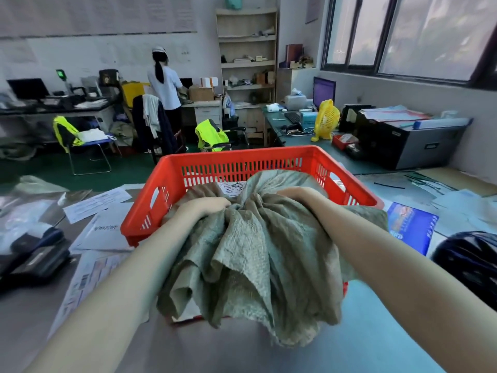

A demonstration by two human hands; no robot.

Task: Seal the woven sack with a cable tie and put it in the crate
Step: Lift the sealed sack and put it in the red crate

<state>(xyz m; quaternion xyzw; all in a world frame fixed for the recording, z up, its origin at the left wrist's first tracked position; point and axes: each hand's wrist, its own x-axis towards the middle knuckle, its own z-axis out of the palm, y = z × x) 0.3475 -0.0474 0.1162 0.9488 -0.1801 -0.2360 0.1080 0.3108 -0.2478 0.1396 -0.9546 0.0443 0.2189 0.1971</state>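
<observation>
A grey-green woven sack (258,254) lies in the red slatted plastic crate (239,164) in front of me, its body inside and its gathered mouth fanning out over the near rim toward me. My left hand (203,208) and my right hand (301,196) both grip the bunched neck of the sack, one on each side. My fingers are buried in the folds. I cannot see a cable tie around the neck; the fabric hides that spot. Loose black cable ties (389,185) lie on the table to the right of the crate.
Papers and envelopes (99,203) cover the table left of the crate. A blue booklet (414,230) and a dark helmet (468,262) lie to the right. A black device (37,259) sits at far left. A person stands at a desk in the background.
</observation>
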